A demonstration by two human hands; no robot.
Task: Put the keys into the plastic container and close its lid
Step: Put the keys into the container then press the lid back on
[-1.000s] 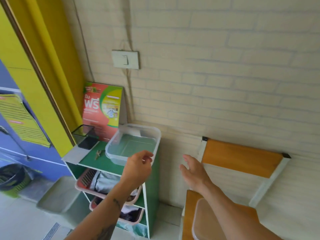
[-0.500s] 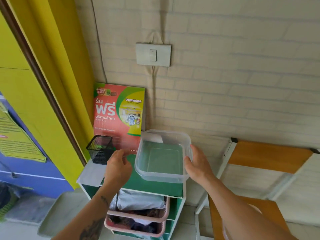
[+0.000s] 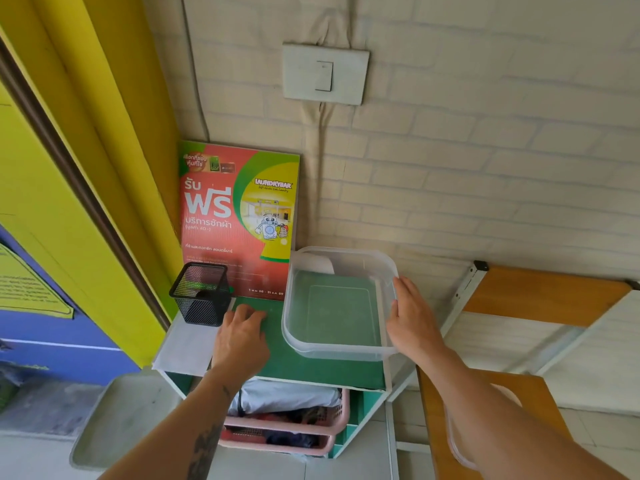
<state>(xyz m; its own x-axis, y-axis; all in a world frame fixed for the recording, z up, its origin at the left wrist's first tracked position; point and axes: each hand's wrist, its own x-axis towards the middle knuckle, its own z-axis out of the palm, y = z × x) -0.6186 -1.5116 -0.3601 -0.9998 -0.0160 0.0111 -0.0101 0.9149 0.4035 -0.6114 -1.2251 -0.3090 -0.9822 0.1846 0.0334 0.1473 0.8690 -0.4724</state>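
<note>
A clear plastic container (image 3: 334, 308) stands open and empty on the green top of a small shelf unit (image 3: 311, 368). My right hand (image 3: 412, 320) grips its right wall, thumb at the rim. My left hand (image 3: 242, 336) lies palm down with curled fingers on the green top, left of the container, between it and a black mesh cup (image 3: 201, 294). The keys are not visible; the left hand covers the spot beside the cup. A translucent lid (image 3: 455, 441) lies on the wooden chair at lower right, mostly hidden by my right forearm.
A red laundry poster (image 3: 235, 216) leans on the brick wall behind the shelf. Pink baskets (image 3: 287, 427) of clothes fill the shelves below. A wooden chair (image 3: 540, 296) stands right of the unit. A yellow door frame (image 3: 69, 168) is on the left.
The view has closed in on the shelf. My left hand dropped from in front of the container onto the green top. My right hand came from open air to the container's right wall.
</note>
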